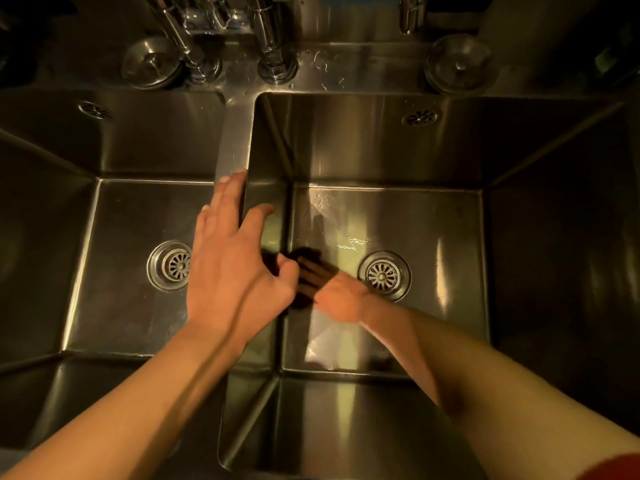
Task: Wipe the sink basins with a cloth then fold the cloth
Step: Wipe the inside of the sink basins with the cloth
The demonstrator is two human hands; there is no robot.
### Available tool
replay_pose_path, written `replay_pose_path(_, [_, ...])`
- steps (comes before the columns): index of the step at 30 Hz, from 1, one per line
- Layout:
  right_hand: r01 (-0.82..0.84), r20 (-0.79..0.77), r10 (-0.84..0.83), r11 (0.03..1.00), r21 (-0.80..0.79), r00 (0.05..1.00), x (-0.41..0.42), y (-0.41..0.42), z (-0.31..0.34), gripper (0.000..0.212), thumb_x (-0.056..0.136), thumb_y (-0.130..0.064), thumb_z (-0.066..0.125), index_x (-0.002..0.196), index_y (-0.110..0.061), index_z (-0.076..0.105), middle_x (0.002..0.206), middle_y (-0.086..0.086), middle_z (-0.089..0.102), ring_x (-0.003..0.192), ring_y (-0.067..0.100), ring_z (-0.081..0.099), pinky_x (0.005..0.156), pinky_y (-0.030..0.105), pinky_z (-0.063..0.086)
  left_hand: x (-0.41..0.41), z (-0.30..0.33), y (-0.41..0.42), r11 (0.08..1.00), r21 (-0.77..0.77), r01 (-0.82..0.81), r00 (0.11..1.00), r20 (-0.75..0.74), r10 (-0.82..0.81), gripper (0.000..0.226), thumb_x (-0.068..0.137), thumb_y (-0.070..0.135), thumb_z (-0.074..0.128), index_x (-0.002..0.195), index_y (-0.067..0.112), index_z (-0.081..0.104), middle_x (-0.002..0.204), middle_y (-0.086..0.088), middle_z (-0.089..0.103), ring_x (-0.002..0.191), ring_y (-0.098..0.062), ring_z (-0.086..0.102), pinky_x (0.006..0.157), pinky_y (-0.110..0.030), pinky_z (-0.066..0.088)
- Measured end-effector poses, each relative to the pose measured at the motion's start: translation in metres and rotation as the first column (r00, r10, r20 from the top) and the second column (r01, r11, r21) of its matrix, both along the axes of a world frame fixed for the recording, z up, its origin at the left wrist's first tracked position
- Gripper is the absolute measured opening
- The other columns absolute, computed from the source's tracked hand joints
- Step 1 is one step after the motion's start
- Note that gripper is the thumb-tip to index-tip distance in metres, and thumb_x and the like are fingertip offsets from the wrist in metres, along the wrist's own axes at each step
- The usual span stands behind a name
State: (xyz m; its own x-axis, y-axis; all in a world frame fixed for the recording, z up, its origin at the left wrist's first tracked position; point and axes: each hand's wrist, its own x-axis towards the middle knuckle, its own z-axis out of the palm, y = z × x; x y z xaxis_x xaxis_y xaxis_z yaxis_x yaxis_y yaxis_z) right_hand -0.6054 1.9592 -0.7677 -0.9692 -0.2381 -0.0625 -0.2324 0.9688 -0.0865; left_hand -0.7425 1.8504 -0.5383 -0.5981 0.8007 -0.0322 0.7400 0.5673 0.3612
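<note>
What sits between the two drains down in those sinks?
In the head view, between the left drain and right drain stand the steel divider, the left hand resting on it, and the dark cloth.

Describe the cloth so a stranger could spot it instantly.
Start at the right basin of the double steel sink. On its floor, left of the round drain near the left wall, the right hand presses on the cloth. It is the only dark, soft thing among shiny metal.

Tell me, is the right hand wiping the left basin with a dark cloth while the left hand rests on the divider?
Not quite: the head view shows the right hand pressing the cloth in the right basin, not the left. The left hand does rest on the divider.
</note>
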Motion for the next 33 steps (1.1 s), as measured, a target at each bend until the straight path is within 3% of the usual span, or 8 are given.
replay_pose_path(2, [0.219,0.21,-0.156,0.921,-0.321,0.965,-0.024,0.023,0.0,0.055,0.106,-0.03,0.045,0.159,-0.022,0.032,0.168,0.006,0.022,0.157,0.029,0.015,0.126,0.048,0.017,0.0,0.0,0.0,1.0,0.01,-0.002,1.0,0.003,0.002,0.063,0.072,0.036,0.065,0.131,0.016,0.063,0.17,-0.008,0.022,0.159,-0.025,0.015,0.125,-0.053,0.026])
replay_pose_path(5, [0.505,0.342,-0.449,0.858,-0.095,0.826,-0.057,0.055,-0.002,0.071,0.103,-0.018,0.051,0.163,-0.027,0.014,0.171,-0.001,-0.003,0.158,0.025,-0.007,0.127,0.043,0.013,0.001,-0.002,-0.001,1.0,0.023,-0.012,1.0,0.003,0.011,0.062,0.073,0.035,0.064,0.132,0.019,0.062,0.17,-0.005,0.022,0.158,-0.024,0.016,0.123,-0.054,0.03])
replay_pose_path(7, [0.641,0.347,-0.574,0.759,-0.115,0.742,-0.071,0.072,0.003,0.067,0.103,-0.01,0.047,0.162,-0.027,0.019,0.171,0.0,0.003,0.158,0.028,0.0,0.124,0.045,0.02,0.0,-0.004,-0.001,0.999,0.036,-0.013,1.0,-0.009,0.013,0.061,0.072,0.035,0.064,0.131,0.02,0.063,0.169,-0.004,0.023,0.158,-0.024,0.017,0.122,-0.055,0.031])
replay_pose_path(15, [0.732,0.306,-0.694,0.681,-0.017,0.652,-0.05,0.093,0.008,0.05,0.098,-0.02,0.049,0.147,-0.026,0.04,0.154,0.009,0.035,0.136,0.037,0.036,0.103,0.05,0.043,-0.001,-0.007,-0.003,0.999,0.046,0.008,1.0,-0.03,-0.006,0.059,0.073,0.035,0.067,0.13,0.021,0.062,0.169,-0.005,0.024,0.158,-0.025,0.019,0.118,-0.058,0.037])
replay_pose_path(19, [0.82,0.332,-0.769,0.571,-0.027,0.547,0.009,0.127,0.008,0.048,0.101,-0.024,0.05,0.148,-0.023,0.042,0.157,0.013,0.03,0.139,0.043,0.031,0.107,0.059,0.041,-0.002,-0.006,-0.003,0.999,0.046,0.016,1.0,-0.015,-0.016,0.061,0.074,0.035,0.066,0.132,0.017,0.062,0.169,-0.007,0.023,0.159,-0.025,0.017,0.123,-0.055,0.03])
replay_pose_path(24, [0.902,0.356,-0.877,0.398,0.164,0.322,0.113,0.144,0.011,0.057,0.095,-0.014,0.051,0.15,-0.02,0.036,0.154,0.017,0.031,0.136,0.046,0.031,0.103,0.06,0.042,-0.003,-0.005,-0.003,0.999,0.041,0.033,0.999,-0.022,-0.032,0.063,0.073,0.037,0.064,0.132,0.013,0.063,0.169,-0.01,0.024,0.159,-0.027,0.016,0.125,-0.053,0.027])
replay_pose_path(29, [0.805,0.446,-0.815,0.521,0.285,0.369,0.191,0.093,0.015,0.071,0.09,-0.019,0.055,0.156,-0.018,0.032,0.159,0.018,0.03,0.142,0.044,0.028,0.107,0.057,0.041,-0.004,-0.005,-0.002,0.999,0.038,0.035,0.999,-0.037,-0.033,0.063,0.073,0.038,0.063,0.13,0.013,0.064,0.168,-0.011,0.024,0.159,-0.027,0.017,0.124,-0.054,0.027])
replay_pose_path(33, [0.553,0.572,-0.539,0.815,0.171,0.618,0.2,0.045,0.013,0.077,0.083,-0.026,0.059,0.156,-0.022,0.036,0.161,0.016,0.034,0.145,0.045,0.033,0.103,0.06,0.043,-0.003,-0.006,-0.002,0.999,0.029,0.028,0.999,-0.032,-0.027,0.063,0.072,0.039,0.063,0.129,0.015,0.063,0.169,-0.009,0.022,0.159,-0.026,0.015,0.124,-0.054,0.027])
